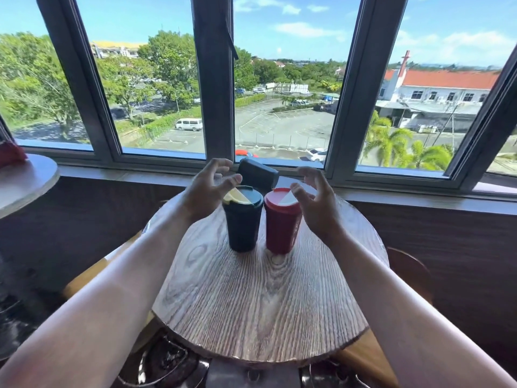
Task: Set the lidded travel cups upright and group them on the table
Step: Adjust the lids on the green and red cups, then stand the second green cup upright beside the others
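Note:
Two lidded travel cups stand upright side by side on the round wooden table (260, 303). The dark navy cup (242, 228) is on the left and the red cup (282, 228) on the right, with a narrow gap between them. My left hand (208, 187) hovers just left of and above the navy cup's lid, fingers spread and curled, holding nothing. My right hand (314, 196) hovers at the red cup's right side near its lid, fingers apart, also holding nothing.
A dark box-like object (258, 173) rests on the window ledge (391, 196) just behind the cups. Another round table (25, 180) stands at the far left. Wooden seats (408, 270) sit beside the table, and dark metal frames lie below its front edge.

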The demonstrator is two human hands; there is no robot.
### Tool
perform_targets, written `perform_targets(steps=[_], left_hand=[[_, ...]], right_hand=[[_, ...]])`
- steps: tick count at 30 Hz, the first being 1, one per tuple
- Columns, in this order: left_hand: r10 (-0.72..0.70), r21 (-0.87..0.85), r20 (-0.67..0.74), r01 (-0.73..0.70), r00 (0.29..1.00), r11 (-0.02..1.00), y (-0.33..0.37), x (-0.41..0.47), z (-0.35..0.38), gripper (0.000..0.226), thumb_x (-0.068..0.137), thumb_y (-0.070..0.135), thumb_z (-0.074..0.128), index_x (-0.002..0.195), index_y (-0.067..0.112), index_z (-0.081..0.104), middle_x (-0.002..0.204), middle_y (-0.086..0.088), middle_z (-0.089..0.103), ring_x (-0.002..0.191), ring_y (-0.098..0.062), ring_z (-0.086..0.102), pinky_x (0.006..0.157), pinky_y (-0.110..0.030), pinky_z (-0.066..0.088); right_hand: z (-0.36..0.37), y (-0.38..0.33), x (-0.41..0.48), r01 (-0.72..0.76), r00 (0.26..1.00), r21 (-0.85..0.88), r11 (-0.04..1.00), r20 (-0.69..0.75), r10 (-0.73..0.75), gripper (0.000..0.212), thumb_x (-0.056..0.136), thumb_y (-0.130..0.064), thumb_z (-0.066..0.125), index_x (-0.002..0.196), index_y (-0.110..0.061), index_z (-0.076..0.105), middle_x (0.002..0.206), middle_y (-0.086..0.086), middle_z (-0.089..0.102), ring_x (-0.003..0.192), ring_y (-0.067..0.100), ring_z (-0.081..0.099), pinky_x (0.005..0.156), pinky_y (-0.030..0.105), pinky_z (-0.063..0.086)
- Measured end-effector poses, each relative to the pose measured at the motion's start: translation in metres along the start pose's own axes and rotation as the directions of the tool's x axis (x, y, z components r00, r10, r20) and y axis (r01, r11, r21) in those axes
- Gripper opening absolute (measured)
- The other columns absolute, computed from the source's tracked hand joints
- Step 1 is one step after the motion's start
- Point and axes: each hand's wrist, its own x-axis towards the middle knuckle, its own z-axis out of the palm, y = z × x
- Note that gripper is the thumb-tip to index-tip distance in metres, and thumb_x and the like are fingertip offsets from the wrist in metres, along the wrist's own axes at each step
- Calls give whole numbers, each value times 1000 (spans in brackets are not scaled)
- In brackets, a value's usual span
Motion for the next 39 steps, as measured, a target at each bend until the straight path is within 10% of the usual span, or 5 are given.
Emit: perform_targets(steps=[9,18,24,39], left_hand=[[-62,-50,40,64,997,997,-33,81,-20,29,97,29,61,120,13,58,98,-1,64,87,-11,64,66,-18,51],[-364,-253,94,376,927,891,-90,144,-5,31,97,32,61,118,11,53,106,-14,64,84,-23,62,82,-45,58],[-506,-294,166,532,846,794,-123,165,14,40,96,40,61,120,9,50,110,-14,53,79,-24,59,59,-32,54],[-605,-483,292,660,741,575,-134,187,57,38,102,40,47,128,13,52,93,-16,62,81,-27,61,88,-42,57]], right_hand=[[15,-19,80,-93,994,-179,979,41,102,22,93,-31,59,104,-16,70,92,-10,68,84,-1,60,76,26,47],[53,2,147,-219,938,-284,934,202,281,15,92,-34,62,90,-20,65,89,1,62,83,19,56,76,36,48],[74,19,178,-285,901,-325,902,231,368,20,93,-34,61,97,-15,65,84,-1,59,82,19,55,71,33,46],[98,59,233,-181,806,-553,813,391,445,39,93,-38,60,125,-15,60,127,5,58,109,21,53,86,31,39]])
